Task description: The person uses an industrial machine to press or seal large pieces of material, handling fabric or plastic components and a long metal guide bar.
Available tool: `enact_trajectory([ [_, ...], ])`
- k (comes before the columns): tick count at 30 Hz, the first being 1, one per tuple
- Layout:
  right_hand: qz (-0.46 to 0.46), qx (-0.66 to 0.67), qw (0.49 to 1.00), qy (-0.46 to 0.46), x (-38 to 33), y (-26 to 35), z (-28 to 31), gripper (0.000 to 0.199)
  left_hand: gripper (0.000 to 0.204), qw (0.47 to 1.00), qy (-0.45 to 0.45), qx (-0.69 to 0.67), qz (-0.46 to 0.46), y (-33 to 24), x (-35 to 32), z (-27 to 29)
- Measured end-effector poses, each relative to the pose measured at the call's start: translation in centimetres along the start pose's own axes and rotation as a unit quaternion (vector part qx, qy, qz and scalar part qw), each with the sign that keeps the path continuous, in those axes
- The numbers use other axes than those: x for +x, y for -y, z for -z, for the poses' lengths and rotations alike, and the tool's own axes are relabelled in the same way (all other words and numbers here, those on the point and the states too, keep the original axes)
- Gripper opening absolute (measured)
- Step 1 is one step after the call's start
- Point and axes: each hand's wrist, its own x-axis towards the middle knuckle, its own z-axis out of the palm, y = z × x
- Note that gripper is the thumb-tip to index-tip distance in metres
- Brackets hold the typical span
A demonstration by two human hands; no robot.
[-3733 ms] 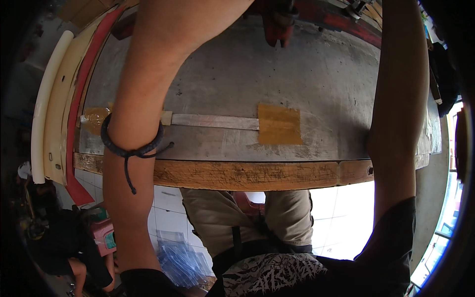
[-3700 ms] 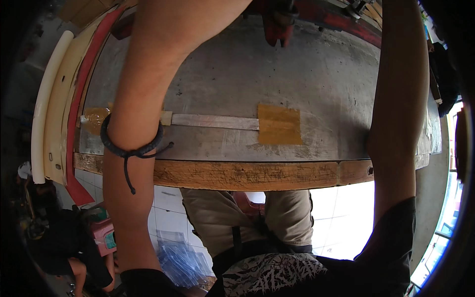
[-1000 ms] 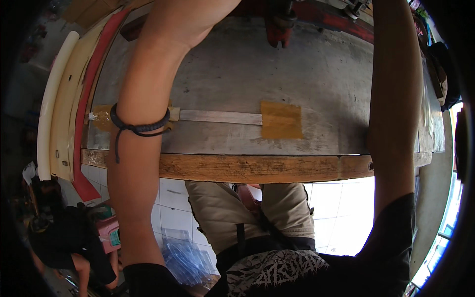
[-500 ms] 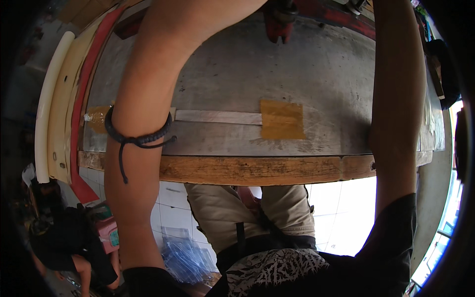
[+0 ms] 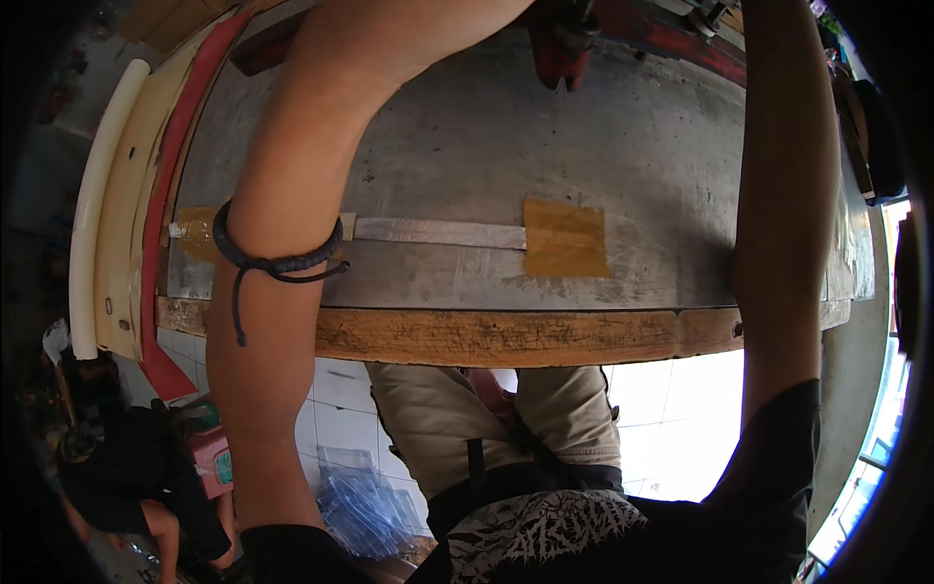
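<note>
Both of my forearms reach up across a grey metal-topped worktable [image 5: 448, 146] and leave the picture at its upper edge, so neither hand shows. A black braided cord bracelet [image 5: 282, 263] circles my left arm, its loose ends hanging down. Whatever my hands hold or touch is hidden. Between the arms, near the top, a red metal part with a notched end [image 5: 561, 66] juts out from a red metal bar [image 5: 652, 47]. A pale flat strip [image 5: 438, 232] lies along the table and meets a square of brown tape [image 5: 566, 238].
The table's wooden front edge [image 5: 506, 338] runs close to my body. At the left stand a white roll [image 5: 107, 204] and a red strip [image 5: 185, 117]. Clear plastic sheets [image 5: 365, 511] lie on the tiled floor. Another person in dark clothing [image 5: 131, 477] is low at the left.
The table, the tape and the red metal part sit slightly farther right and lower in the picture. My arms keep nearly the same pose.
</note>
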Motion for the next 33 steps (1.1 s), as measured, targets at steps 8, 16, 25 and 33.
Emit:
enact_trajectory([
  [8, -0.006, -0.002, 1.0, 0.001, -0.1, -0.2, 0.4, 0.052, 0.028, 0.997, 0.027, -0.057, 0.033, -0.2, 0.4, 0.6],
  [16, -0.011, -0.004, 1.0, 0.002, 0.1, -0.1, 1.0, 0.052, 0.025, 0.997, 0.016, -0.074, 0.033, 0.5, 0.1, 0.8],
  [25, -0.047, -0.01, 0.999, 0.006, 0.4, -1.1, 2.5, 0.053, 0.02, 0.827, -0.132, 0.522, -0.163, -1.3, -0.4, 5.6],
  [33, -0.206, -0.029, 0.978, 0.026, 0.5, -6.7, 2.0, 0.058, 0.031, 0.826, -0.159, 0.538, 0.052, -0.8, -0.5, 6.1],
])
